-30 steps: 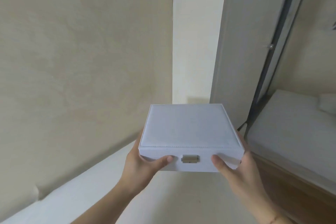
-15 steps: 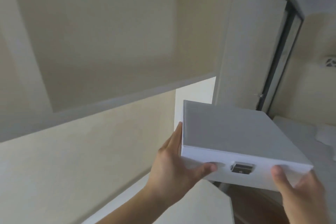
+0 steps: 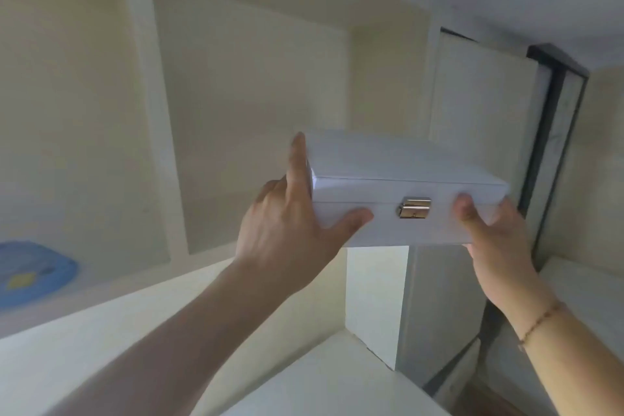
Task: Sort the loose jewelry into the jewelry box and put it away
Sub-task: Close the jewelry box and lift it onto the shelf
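A closed white jewelry box with a small metal clasp on its front is raised high in front of an open wall shelf. My left hand grips its left end, with the thumb on the front face and the index finger straight along the left side. My right hand holds the right end from below, its thumb pressed on the front face. No loose jewelry is visible.
Cream shelf compartments fill the wall ahead, split by a white upright. A blue flat object lies in the left compartment. A dark door frame stands at the right, and a white ledge runs below.
Both hands have lifted the box from chest height up to the shelf opening. The view has tilted upward and the shelf compartments and blue object have come into sight.
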Demonstrator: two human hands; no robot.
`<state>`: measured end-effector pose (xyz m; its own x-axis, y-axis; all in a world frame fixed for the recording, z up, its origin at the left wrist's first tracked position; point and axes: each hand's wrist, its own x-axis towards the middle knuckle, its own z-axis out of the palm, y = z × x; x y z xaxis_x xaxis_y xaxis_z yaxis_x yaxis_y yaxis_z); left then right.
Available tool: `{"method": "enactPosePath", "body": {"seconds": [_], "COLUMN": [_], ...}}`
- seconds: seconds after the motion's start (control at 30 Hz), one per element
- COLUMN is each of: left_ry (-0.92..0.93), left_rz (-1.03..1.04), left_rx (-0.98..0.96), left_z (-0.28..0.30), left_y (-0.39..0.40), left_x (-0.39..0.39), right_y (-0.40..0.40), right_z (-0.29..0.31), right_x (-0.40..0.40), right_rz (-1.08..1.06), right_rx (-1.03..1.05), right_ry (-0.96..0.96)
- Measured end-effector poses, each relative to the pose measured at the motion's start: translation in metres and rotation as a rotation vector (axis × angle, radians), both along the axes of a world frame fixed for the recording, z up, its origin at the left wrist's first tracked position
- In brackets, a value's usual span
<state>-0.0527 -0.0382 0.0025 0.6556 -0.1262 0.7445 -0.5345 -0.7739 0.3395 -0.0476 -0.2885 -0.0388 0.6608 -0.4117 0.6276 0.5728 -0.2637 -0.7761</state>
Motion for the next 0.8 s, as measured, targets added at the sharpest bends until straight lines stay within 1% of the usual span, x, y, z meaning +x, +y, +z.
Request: {"method": "enactPosePath", "body": {"seconds": [0.1,0.17,0.23,0.37,0.4,0.47,0.53,0.57,0.6,0.67,0.73,0.8], "left_ry": [0.049,0.095,0.102,0.127,0.085,-0.101,-0.309,-0.37,-0.391,-0.363,-0.332,-0.306], "left_rz": [0.084,0.127,0.152,0.218,0.245,0.286,0.299,0.303,0.315,0.353,0.405,0.455], "left_rx": [0.002,-0.001,-0.011,0.082,0.112,0.191,0.32,0.409,0.496,0.61,0.644,0.644], "left_z": [0.003,0.0,-0.004,-0.009,-0.008,-0.005,-0.004,-0.006,-0.008,-0.01,-0.011,-0.01], "left_y": [0.019,0.031,0.042,0.055,0.057,0.06,0.056,0.052,0.047,0.041,0.041,0.046], "left_x": [0.005,0.008,0.011,0.015,0.017,0.018,0.02,0.022,0.024,0.027,0.033,0.036], "right_y": [0.024,0.035,0.044,0.053,0.056,0.061,0.067,0.072,0.076,0.082,0.089,0.097], "right_z": [0.01,0.008,0.004,0.004,0.006,0.009,0.009,0.009,0.01,0.012,0.015,0.017], "right_x": [0.031,0.05,0.066,0.087,0.09,0.098,0.105,0.108,0.111,0.12,0.126,0.129], "right_rz": [0.13,0.198,0.251,0.301,0.301,0.286,0.279,0.266,0.229,0.153,0.115,0.135], "right_rx": [-0.042,-0.079,-0.121,-0.158,-0.165,-0.159,-0.195,-0.238,-0.299,-0.429,-0.523,-0.561], "right_ry": [0.032,0.029,0.04,0.058,0.053,0.062,0.098,0.126,0.149,0.183,0.207,0.225]}}
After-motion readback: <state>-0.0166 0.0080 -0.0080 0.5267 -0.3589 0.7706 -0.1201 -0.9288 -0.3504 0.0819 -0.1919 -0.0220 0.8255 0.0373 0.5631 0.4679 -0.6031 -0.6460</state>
